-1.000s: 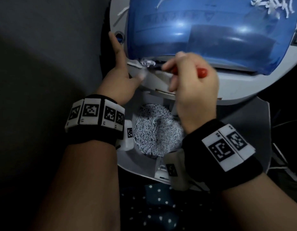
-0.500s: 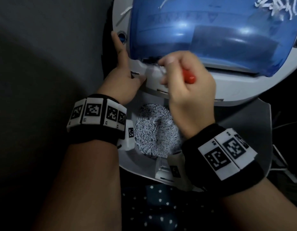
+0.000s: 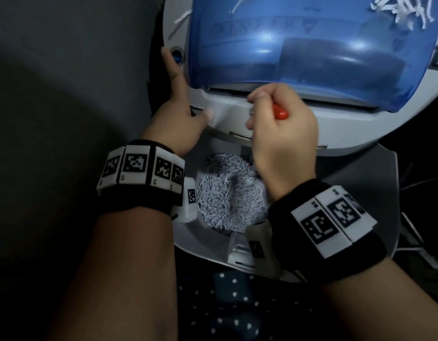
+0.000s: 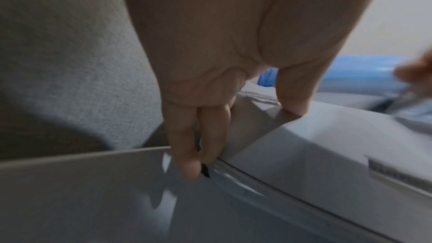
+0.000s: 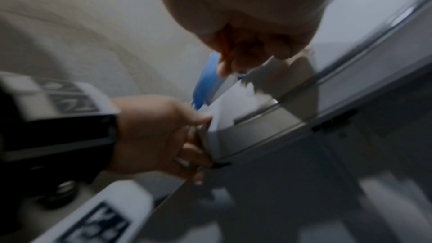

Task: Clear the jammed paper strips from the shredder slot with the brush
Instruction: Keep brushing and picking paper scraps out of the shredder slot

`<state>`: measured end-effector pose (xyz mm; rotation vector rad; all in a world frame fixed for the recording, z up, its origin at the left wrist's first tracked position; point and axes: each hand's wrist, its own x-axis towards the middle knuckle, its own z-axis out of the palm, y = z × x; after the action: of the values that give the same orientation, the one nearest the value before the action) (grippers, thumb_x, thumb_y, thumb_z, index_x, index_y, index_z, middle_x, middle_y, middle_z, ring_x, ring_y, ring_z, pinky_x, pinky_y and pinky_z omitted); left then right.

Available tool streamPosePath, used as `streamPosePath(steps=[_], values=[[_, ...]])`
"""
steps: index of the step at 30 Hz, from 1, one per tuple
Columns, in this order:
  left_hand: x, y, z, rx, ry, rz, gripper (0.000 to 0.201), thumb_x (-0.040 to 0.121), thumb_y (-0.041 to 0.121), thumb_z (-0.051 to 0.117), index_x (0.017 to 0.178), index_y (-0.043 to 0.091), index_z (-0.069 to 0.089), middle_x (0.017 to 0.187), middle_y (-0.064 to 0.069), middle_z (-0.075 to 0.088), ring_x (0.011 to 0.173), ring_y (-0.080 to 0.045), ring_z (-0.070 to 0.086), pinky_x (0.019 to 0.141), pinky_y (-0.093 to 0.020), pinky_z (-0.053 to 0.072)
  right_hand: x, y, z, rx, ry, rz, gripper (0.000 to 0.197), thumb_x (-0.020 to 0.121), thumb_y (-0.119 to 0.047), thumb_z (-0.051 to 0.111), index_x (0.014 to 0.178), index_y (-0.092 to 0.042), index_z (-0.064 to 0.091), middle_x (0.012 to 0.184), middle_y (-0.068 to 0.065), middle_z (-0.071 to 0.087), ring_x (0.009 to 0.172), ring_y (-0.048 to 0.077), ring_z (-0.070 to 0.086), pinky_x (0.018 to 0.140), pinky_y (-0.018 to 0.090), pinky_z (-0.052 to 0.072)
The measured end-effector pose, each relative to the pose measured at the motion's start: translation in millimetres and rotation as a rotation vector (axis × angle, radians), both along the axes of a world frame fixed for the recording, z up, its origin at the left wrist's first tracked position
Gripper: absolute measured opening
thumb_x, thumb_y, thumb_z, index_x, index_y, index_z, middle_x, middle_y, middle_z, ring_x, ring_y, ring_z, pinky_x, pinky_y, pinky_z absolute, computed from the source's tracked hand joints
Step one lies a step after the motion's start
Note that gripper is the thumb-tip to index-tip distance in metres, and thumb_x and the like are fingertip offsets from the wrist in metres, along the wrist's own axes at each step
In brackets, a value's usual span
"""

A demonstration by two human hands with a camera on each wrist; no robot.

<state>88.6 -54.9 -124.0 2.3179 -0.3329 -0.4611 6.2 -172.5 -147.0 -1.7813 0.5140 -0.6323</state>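
The brush (image 3: 279,113) shows only its red handle end; the right hand (image 3: 284,134) hides the rest (bristles included) and part of the slot (image 3: 227,90). The shredder (image 3: 348,129) runs off the top and right edges of the head view. The 2 wrist views are smeared.

Red-handled brush (image 3: 279,113) just beside the dark slot (image 3: 336,101) of the grey, blue-covered shredder (image 3: 348,129)
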Motion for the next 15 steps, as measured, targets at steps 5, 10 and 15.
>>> streamPosePath(steps=[5,10,15], values=[[1,-1,0,-0.013,0.015,0.02,0.101,0.101,0.024,0.057,0.15,0.019,-0.032,0.161,-0.003,0.025,0.117,0.005,0.033,0.079,-0.003,0.016,-2,10,8,0.061,-0.092,0.103,0.017,0.097,-0.017,0.052,0.089,-0.018,0.066,0.072,-0.004,0.064,0.072,0.016,0.063,0.071,0.037,0.052],[-1,0,1,0.004,-0.015,-0.01,0.099,0.1,0.016,0.056,0.15,0.013,-0.03,0.161,-0.008,0.018,0.08,0.02,0.007,0.075,0.0,0.007,3,1,-4,0.066,0.02,0.112,0.017,0.096,-0.024,0.055,0.097,-0.019,0.071,0.077,-0.005,0.069,0.074,0.013,0.065,0.074,0.04,0.055],[2,2,-3,-0.011,0.018,-0.017,0.111,0.096,0.022,0.064,0.148,0.02,-0.034,0.155,0.007,0.028,0.085,0.019,0.023,0.076,0.002,0.019,0,6,0,0.129,-0.025,0.073,0.015,0.096,-0.027,0.055,0.096,-0.022,0.07,0.08,-0.004,0.07,0.071,0.008,0.062,0.071,0.036,0.052]])
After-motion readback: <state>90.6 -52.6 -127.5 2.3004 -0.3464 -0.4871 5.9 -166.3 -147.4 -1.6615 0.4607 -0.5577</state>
